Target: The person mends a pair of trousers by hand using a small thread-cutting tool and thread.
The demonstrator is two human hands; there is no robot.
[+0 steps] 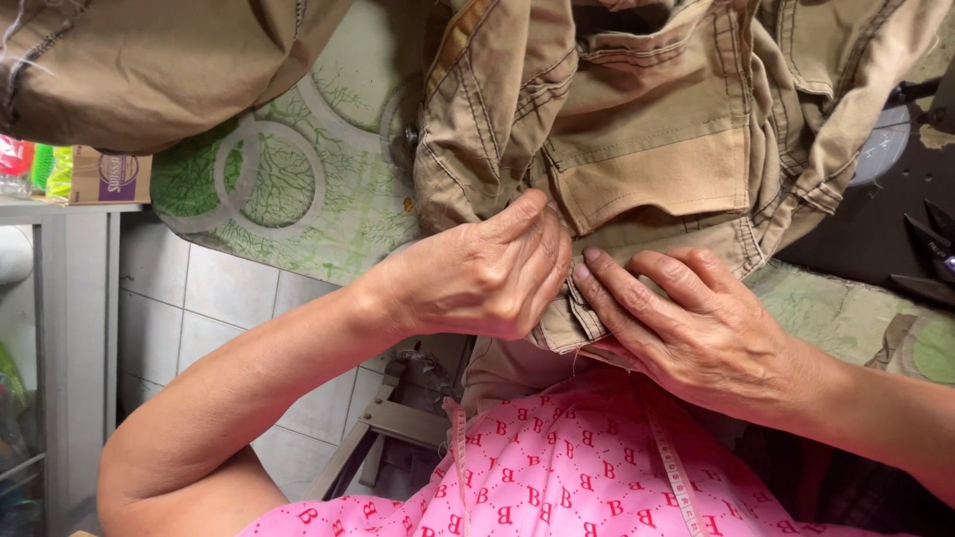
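Note:
A tan cargo garment (647,129) with stitched pockets lies bunched across the table with the green patterned cover (298,189). My left hand (477,268) is curled and pinches the garment's lower edge near the table's front. Beside it, my right hand (686,328) lies flat on the same hem, fingers pointing left and nearly touching the left hand's fingertips. A measuring tape (676,477) hangs over my pink patterned top.
More tan cloth (139,60) hangs at the top left. Black scissors (935,259) lie at the right edge on a dark surface. A white shelf (60,259) with a small box and bottles stands at the left over a tiled floor.

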